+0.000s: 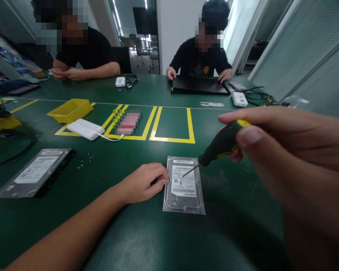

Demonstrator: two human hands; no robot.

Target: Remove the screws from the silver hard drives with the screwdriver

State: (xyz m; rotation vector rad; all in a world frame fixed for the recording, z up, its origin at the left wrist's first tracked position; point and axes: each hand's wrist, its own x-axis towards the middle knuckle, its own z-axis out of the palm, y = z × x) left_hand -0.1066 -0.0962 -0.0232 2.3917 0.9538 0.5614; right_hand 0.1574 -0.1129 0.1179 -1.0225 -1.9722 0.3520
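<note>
A silver hard drive (183, 186) lies label-up on the green table (147, 233) in front of me. My left hand (142, 183) rests on the table with its fingertips against the drive's left edge. My right hand (288, 143), close to the camera, grips a black and yellow screwdriver (222, 143). The screwdriver's thin tip points down at the upper part of the drive's label.
A second hard drive (35, 173) lies at the left, with several tiny screws (84, 161) beside it. Farther back are a yellow bin (70, 110), a white power bank (86, 129) and yellow taped boxes (172, 126). Two people sit across the table, one at a black laptop (199, 85).
</note>
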